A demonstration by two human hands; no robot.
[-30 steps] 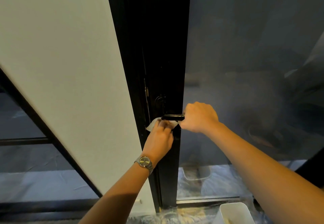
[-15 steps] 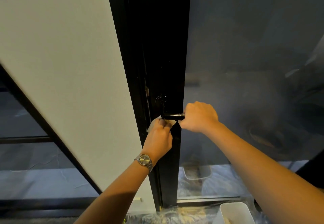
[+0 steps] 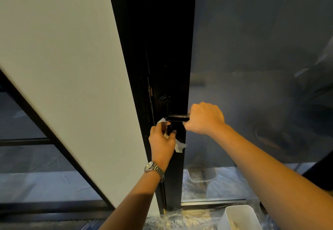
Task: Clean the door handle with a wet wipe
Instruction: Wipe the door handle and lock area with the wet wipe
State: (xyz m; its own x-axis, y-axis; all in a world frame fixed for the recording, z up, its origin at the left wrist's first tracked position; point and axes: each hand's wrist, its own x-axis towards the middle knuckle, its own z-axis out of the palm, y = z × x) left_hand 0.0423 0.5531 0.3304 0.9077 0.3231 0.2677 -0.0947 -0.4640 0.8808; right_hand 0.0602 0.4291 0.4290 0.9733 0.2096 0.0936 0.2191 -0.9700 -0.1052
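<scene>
A black lever door handle (image 3: 175, 118) sticks out horizontally from the black door frame (image 3: 162, 49). My right hand (image 3: 204, 118) is closed around the handle's right end. My left hand (image 3: 162, 140), with a metal watch on the wrist, sits just below the handle and pinches a white wet wipe (image 3: 179, 147). The wipe is wrapped around a small black knob (image 3: 169, 130) under the lever; one corner of it shows above my thumb and another hangs to the right.
A white wall panel (image 3: 68, 67) stands at the left and frosted glass (image 3: 261, 67) at the right. A white bin (image 3: 239, 218) stands on the plastic-covered floor at the lower right, and another container shows behind the glass.
My left hand has dropped with the wipe from the lever's left end down to the knob below it. My right hand keeps its hold on the lever.
</scene>
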